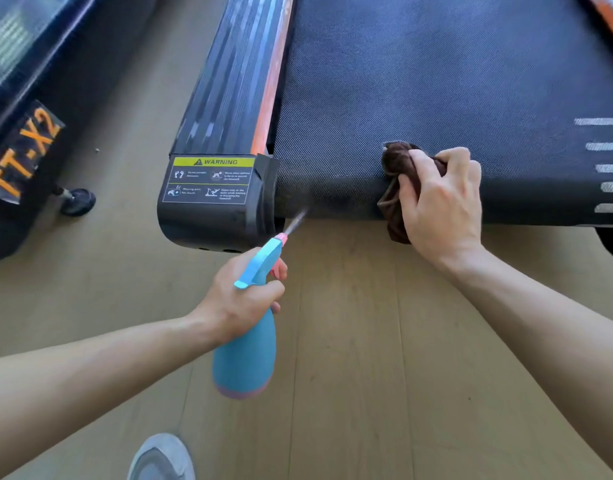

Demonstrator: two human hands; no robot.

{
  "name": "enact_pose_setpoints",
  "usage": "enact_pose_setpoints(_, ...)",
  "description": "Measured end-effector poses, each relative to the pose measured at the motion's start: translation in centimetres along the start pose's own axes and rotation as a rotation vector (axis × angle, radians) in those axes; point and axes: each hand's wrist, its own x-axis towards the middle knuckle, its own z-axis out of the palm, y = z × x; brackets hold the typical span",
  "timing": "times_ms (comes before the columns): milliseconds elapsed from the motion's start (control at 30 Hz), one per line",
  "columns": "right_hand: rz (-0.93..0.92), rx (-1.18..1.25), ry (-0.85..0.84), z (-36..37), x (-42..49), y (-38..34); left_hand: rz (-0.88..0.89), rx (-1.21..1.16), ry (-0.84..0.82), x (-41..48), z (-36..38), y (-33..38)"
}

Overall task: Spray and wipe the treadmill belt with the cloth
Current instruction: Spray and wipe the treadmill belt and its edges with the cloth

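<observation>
Nearby, warning label [213, 180]; left hand [239, 306] tight around spray bottle [246, 358], right hand [440, 206] around cloth [397, 161] on belt [436, 81].

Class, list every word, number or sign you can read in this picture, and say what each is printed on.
"WARNING", beside a triangle sign: yellow strip of the label on the treadmill's end cap.
"TT-X2": orange letters on the neighbouring machine.
Small print under WARNING: too blurred to read.
No text shows on the spray bottle or the cloth.
</observation>
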Motion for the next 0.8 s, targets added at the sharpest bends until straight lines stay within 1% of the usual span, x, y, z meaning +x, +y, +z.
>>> enact_pose_setpoints(133, -0.068, 0.016, 0.023, 0.7, 0.6, -2.0, -0.041, 0.000, 0.034, -0.4, -0.6, -0.5)
enact_pose_setpoints(233, -0.122, 0.024, 0.051, 1.8, 0.4, -4.4, 0.000, 0.007, 0.030, -1.0, -1.2, 0.1)
enact_pose_setpoints(333, -0.193, -0.067, 0.080, 4.0, -0.4, -8.3, 0.060, -0.006, 0.028, -1.2, -2.1, 1.1)
enact_pose_setpoints(433, -0.278, -0.142, 0.077, 5.8, -0.7, -11.3, 0.060, -0.065, 0.058, -0.8, -2.9, 1.6)
enact_pose_setpoints(500, -0.368, -0.184, 0.096, 5.8, -0.4, -10.5, 0.064, -0.057, 0.040, -0.5, -3.0, 1.6)
enact_pose_setpoints(567, -0.451, -0.199, 0.131, 5.0, -0.3, -7.7, 0.070, -0.040, 0.006, -0.4, -2.9, 1.5)
enact_pose_setpoints(600, -0.463, -0.201, 0.149, 4.4, -0.3, -6.0, 0.065, -0.041, -0.006, -0.4, -2.8, 1.4)
enact_pose_setpoints(700, -0.429, -0.210, 0.168, 2.6, -0.6, -2.0, 0.067, -0.079, -0.031, -0.2, -2.6, 1.5)
enact_pose_setpoints(800, -0.399, -0.183, 0.166, 2.7, -0.6, -2.4, 0.078, -0.079, -0.057, -0.1, -2.7, 1.5)
